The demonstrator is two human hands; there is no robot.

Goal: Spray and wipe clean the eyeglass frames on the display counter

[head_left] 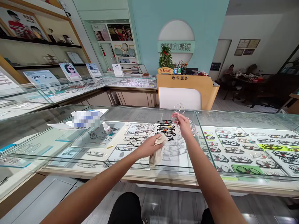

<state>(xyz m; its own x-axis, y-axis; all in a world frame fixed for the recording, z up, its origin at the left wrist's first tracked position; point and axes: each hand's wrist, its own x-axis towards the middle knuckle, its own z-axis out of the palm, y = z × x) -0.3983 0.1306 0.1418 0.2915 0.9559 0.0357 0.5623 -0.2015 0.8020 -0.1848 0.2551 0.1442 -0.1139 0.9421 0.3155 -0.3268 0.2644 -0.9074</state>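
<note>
My right hand (183,123) grips a pair of clear-framed eyeglasses (179,108), raised over the glass display counter (144,113). One round rim sticks up above my fingers. Lower and to the left, my left hand (149,146) is closed around a beige cloth (157,155) that hangs down over the countertop. Between the hands lies a column of black eyeglasses (165,129). Several clear and thin-framed glasses (143,128) are spread left of that column. A small white spray bottle (107,129) with a blue-green label stands farther left.
An open white box or booklet (87,118), partly blurred, lies on the counter's left. Rows of eyeglasses (238,151) fill the right section. Behind are a wooden cashier desk (207,90), more display cases (77,88) along the left, and a seated person (230,71) at far right.
</note>
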